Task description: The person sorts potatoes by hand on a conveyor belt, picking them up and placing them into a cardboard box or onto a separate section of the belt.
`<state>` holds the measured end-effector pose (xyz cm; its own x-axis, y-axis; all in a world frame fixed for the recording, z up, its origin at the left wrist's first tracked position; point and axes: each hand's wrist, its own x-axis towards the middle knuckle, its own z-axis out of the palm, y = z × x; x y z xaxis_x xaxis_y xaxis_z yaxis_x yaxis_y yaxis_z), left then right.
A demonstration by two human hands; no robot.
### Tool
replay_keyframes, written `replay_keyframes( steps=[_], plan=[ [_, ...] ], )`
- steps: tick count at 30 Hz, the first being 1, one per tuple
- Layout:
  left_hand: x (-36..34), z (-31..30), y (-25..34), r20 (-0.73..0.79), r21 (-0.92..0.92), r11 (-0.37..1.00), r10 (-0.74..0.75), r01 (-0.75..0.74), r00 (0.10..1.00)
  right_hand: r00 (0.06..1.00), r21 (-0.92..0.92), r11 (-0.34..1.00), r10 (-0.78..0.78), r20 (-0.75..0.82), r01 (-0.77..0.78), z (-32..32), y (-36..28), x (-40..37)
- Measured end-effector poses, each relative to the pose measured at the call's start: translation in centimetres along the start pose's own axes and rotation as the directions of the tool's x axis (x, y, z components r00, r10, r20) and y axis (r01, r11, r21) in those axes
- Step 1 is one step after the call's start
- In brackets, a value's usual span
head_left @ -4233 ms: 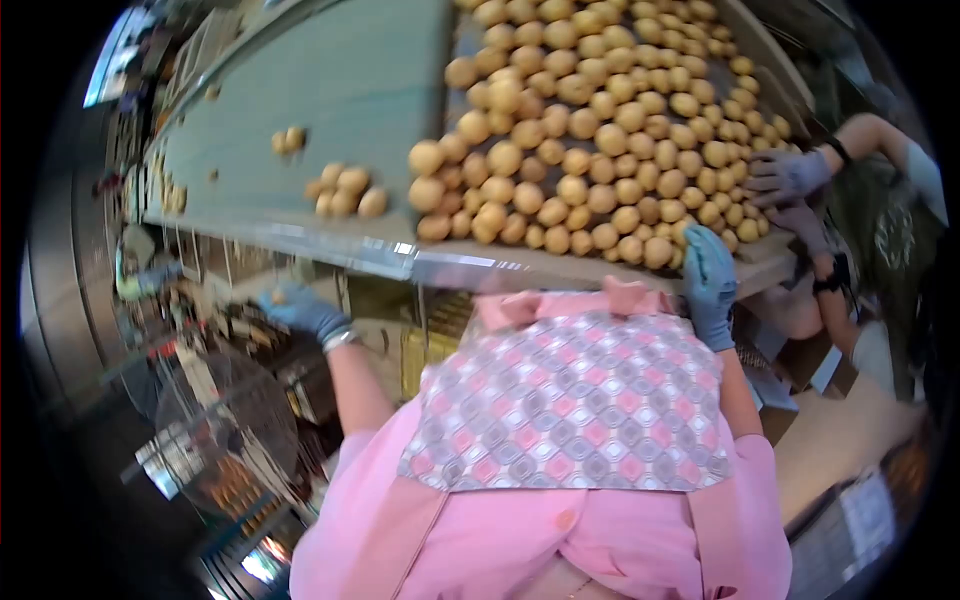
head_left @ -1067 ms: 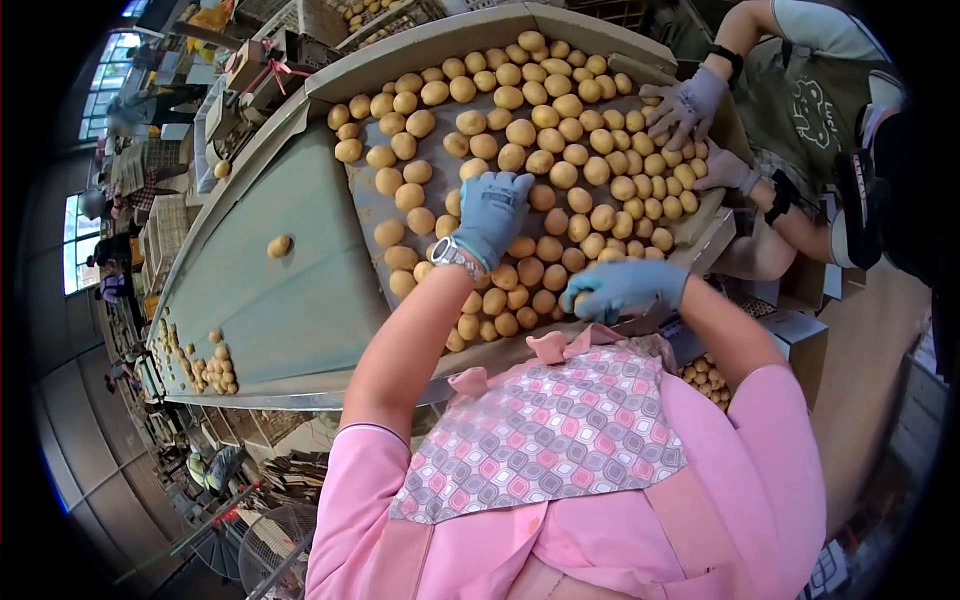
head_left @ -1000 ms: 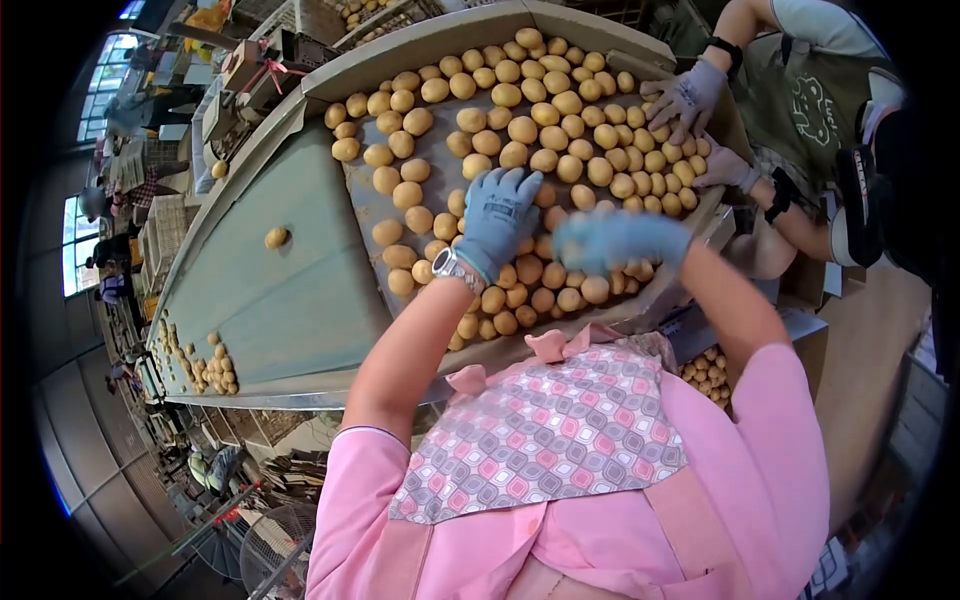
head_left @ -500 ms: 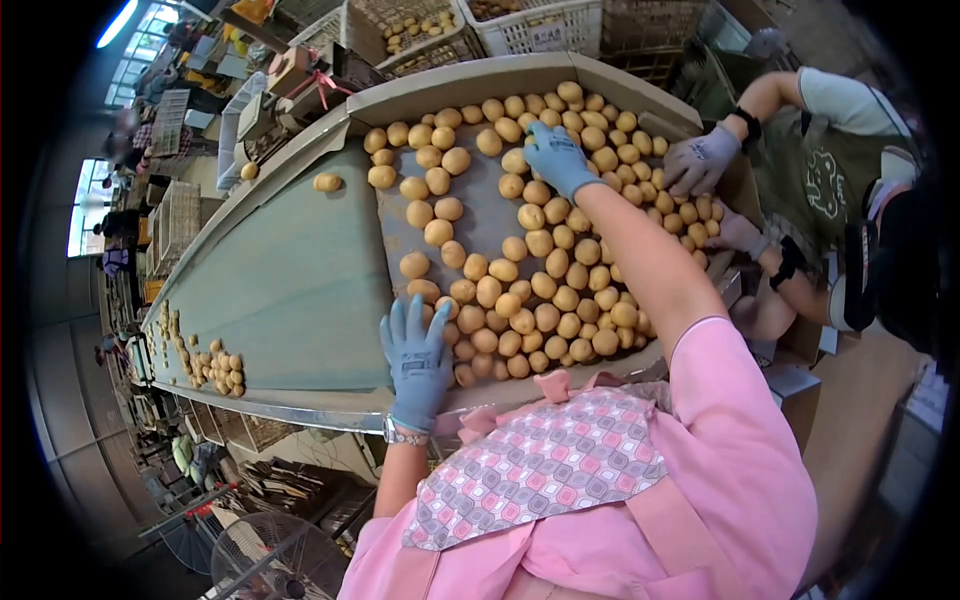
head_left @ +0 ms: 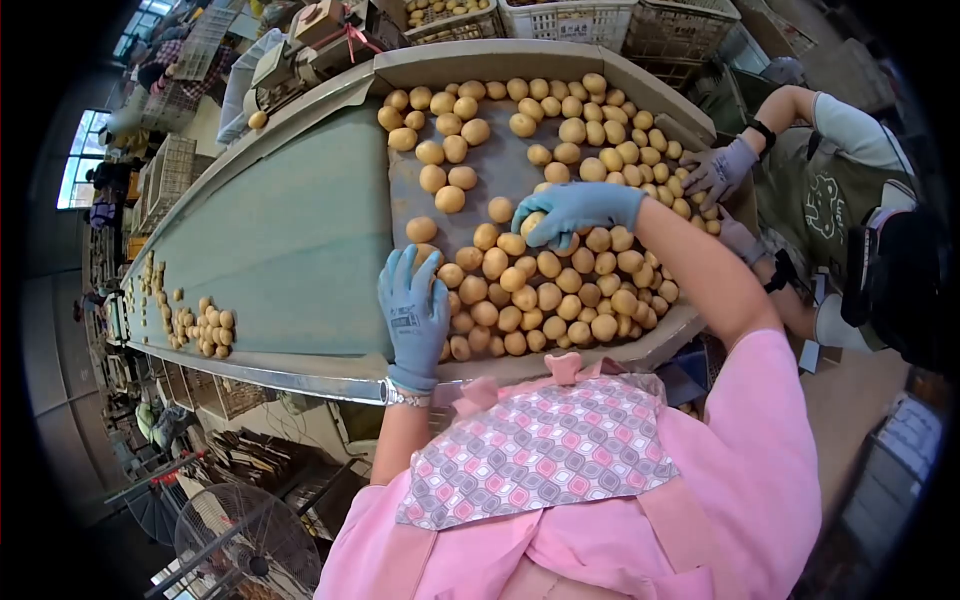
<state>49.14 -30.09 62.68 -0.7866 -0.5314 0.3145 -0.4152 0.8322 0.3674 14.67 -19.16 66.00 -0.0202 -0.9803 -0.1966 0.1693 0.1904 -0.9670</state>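
Many round yellow potatoes (head_left: 550, 296) lie on the grey metal end of a sorting table (head_left: 405, 185). My left hand (head_left: 412, 312), in a blue glove, rests at the table's near left edge, fingers spread, its fingertips touching a potato (head_left: 425, 252). My right hand (head_left: 572, 213), also blue-gloved, is over the middle of the potatoes. Its fingers curl around a potato (head_left: 533, 224).
A green belt (head_left: 280, 230) runs left, with a potato cluster (head_left: 210, 328) at its far end. A co-worker's grey-gloved hand (head_left: 720, 172) touches potatoes at right. Crates (head_left: 568, 22) stand behind, a fan (head_left: 250, 540) lower left.
My right hand has come nearer to me from the back potatoes and now curls around one. The loose potato on the belt is gone from there. The co-worker's hand has spread its fingers.
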Motion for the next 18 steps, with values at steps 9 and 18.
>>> replay_keyframes(
  steps=[9,18],
  plan=[
    [0.1,-0.2,0.5,0.056,-0.017,1.0,-0.025,0.026,0.998,0.886,-0.813,0.574,-0.424,-0.186,0.104,-7.6,-3.8,19.6],
    [0.4,-0.5,0.4,0.099,-0.053,0.997,-0.058,0.064,0.993,0.935,-0.939,-0.201,-0.279,-0.217,-0.278,-2.0,1.4,25.8]
  ],
)
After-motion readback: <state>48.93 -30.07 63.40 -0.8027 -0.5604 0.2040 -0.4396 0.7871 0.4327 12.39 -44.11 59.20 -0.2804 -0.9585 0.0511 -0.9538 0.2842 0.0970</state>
